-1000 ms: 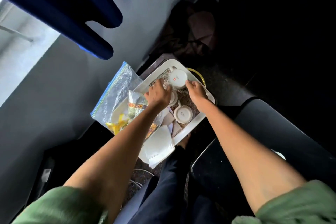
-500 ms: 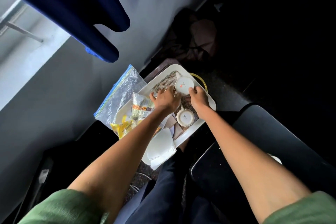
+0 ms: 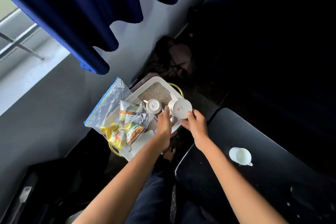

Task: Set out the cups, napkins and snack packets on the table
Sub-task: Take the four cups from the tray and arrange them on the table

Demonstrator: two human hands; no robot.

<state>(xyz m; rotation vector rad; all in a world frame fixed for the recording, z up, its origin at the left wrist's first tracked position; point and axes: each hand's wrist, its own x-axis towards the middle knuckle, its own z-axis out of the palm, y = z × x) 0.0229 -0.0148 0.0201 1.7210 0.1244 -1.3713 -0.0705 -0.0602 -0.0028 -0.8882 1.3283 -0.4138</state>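
A white tray (image 3: 156, 80) lies low in front of me. Both hands hold an upturned white cup (image 3: 180, 108) with a red mark on its base above the tray's right side. My right hand (image 3: 195, 123) grips it from below, thumb on the base rim. The fingertips of my left hand (image 3: 164, 123) press against its left side. A smaller upturned cup (image 3: 153, 106) sits just left of them. Snack packets (image 3: 127, 129) fill a clear zip bag (image 3: 109, 103) on the tray's left end. White napkins (image 3: 143, 137) lie under the bag. One upright white cup (image 3: 240, 156) stands on the black table (image 3: 276, 143).
The black table is to my right, close to the tray. A blue curtain (image 3: 81, 14) hangs over the grey wall (image 3: 45, 105) on the left. A dark bag (image 3: 172, 58) lies beyond the tray. My legs in dark trousers (image 3: 154, 196) are below.
The marked cup has come up off the tray and moved toward the right in both hands. My left hand has left the smaller cup, which now shows.
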